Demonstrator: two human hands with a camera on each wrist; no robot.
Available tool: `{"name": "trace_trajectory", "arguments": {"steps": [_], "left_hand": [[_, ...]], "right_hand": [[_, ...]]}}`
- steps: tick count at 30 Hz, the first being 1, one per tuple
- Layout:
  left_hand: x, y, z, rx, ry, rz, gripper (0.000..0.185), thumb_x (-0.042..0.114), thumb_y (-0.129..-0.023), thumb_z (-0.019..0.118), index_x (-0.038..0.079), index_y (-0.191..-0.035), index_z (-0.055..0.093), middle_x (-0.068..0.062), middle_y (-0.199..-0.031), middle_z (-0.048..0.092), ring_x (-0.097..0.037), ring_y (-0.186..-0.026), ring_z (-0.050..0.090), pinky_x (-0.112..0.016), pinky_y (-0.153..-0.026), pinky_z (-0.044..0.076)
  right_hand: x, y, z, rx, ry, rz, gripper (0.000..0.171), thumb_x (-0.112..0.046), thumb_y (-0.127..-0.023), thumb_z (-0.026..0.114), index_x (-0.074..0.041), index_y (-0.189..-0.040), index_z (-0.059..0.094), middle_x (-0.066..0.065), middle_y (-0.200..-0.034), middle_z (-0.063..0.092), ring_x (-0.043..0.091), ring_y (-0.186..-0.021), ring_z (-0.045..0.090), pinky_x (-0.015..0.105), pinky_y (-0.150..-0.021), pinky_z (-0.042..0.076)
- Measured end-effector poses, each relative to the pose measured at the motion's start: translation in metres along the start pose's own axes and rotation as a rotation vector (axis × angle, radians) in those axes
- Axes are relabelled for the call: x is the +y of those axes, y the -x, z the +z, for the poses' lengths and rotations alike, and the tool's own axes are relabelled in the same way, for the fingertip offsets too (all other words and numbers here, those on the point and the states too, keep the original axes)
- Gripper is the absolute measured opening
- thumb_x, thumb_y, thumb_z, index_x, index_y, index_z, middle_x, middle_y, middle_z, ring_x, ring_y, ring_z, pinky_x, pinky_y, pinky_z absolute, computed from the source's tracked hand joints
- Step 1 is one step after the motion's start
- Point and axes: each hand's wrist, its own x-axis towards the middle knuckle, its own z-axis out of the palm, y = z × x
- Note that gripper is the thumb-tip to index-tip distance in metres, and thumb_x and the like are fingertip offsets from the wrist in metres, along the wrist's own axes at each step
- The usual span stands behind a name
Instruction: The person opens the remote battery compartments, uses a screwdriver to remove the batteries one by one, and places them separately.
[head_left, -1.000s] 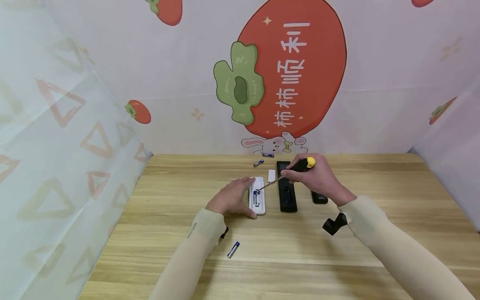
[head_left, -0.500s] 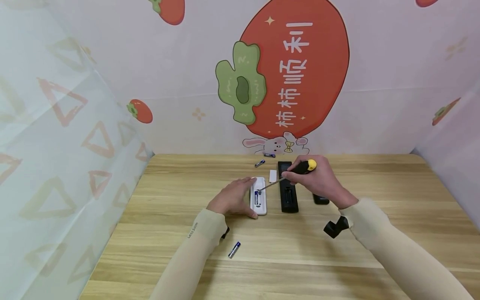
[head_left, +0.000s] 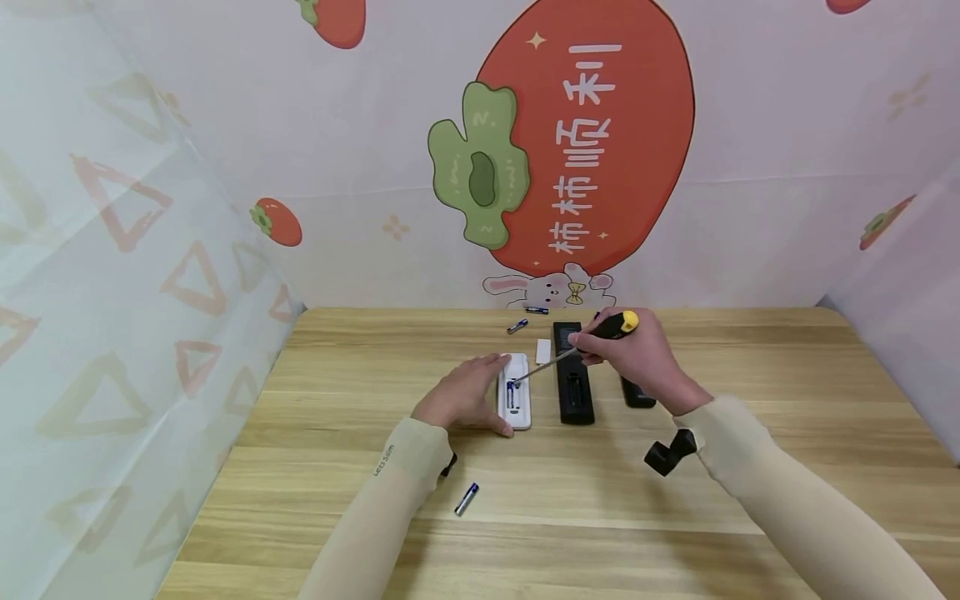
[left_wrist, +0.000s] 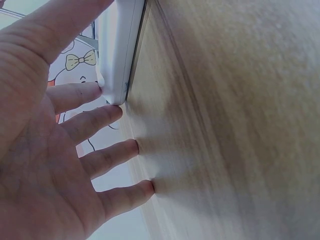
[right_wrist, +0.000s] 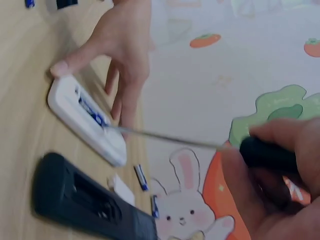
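A white remote point(head_left: 516, 393) lies back-up on the wooden table point(head_left: 600, 517), its battery bay uncovered with a blue battery point(head_left: 511, 395) inside. My left hand point(head_left: 467, 395) lies flat beside it, with straight fingers point(left_wrist: 95, 122) touching its edge point(left_wrist: 120, 55) and the tabletop. My right hand point(head_left: 639, 357) grips a screwdriver by its black and yellow handle point(head_left: 613, 325). The thin shaft point(right_wrist: 165, 136) slants down and its tip sits at the battery point(right_wrist: 91, 108) in the white remote point(right_wrist: 82, 117).
A black remote point(head_left: 573, 377) with an uncovered bay lies right of the white one, with a black piece point(head_left: 637, 392) beyond it under my right hand. A small white cover point(head_left: 543, 351) and two loose batteries point(head_left: 517, 326) lie at the back. Another battery point(head_left: 467, 498) lies near my left forearm.
The screwdriver handle has risen slightly in my right hand while the tip stays at the battery. My left hand and the remotes have not moved.
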Motion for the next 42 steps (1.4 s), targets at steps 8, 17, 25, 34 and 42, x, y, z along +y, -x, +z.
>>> {"name": "trace_trajectory", "arguments": {"steps": [8,17,25,34,42], "left_hand": [[-0.003,0.002,-0.002,0.003,0.007,0.003,0.118,0.047,-0.066,0.095,0.016,-0.161,0.031,-0.007,-0.165,0.03,-0.031,-0.151,0.027,-0.046,-0.121,0.023],[-0.003,0.003,-0.003,0.002,0.012,-0.001,0.118,0.046,-0.066,0.095,0.015,-0.161,0.032,-0.007,-0.164,0.03,-0.032,-0.15,0.027,-0.046,-0.121,0.024],[-0.004,0.003,-0.002,-0.009,0.016,-0.019,0.119,0.046,-0.066,0.095,0.016,-0.161,0.03,-0.006,-0.165,0.028,-0.031,-0.151,0.026,-0.046,-0.121,0.023],[-0.004,0.002,-0.004,0.0,0.006,-0.009,0.119,0.046,-0.065,0.095,0.015,-0.161,0.031,-0.006,-0.165,0.029,-0.032,-0.15,0.028,-0.046,-0.12,0.025],[-0.003,0.002,-0.002,-0.007,0.016,0.005,0.119,0.046,-0.066,0.095,0.017,-0.161,0.03,-0.005,-0.165,0.03,-0.033,-0.15,0.028,-0.047,-0.12,0.025]], "right_hand": [[0.004,-0.003,-0.001,-0.088,0.031,-0.074,0.018,-0.014,-0.09,0.079,0.001,-0.095,0.072,0.017,-0.096,0.067,0.03,-0.078,0.074,0.034,-0.075,0.061],[0.001,-0.016,0.006,0.015,-0.037,0.049,0.024,-0.014,-0.091,0.077,0.006,-0.098,0.067,0.017,-0.086,0.072,0.022,-0.068,0.073,0.036,-0.07,0.061],[0.018,-0.023,-0.011,-0.142,-0.126,0.027,0.025,-0.013,-0.089,0.081,0.007,-0.099,0.071,0.017,-0.097,0.07,0.034,-0.08,0.074,0.042,-0.078,0.06],[0.032,-0.032,-0.012,-0.097,-0.238,0.2,0.032,-0.01,-0.094,0.073,0.015,-0.111,0.062,0.015,-0.096,0.068,0.022,-0.075,0.074,0.041,-0.079,0.06],[0.031,-0.034,-0.005,-0.063,-0.217,0.243,0.034,-0.013,-0.093,0.074,0.012,-0.112,0.061,0.016,-0.092,0.071,0.017,-0.068,0.072,0.046,-0.08,0.059]]}}
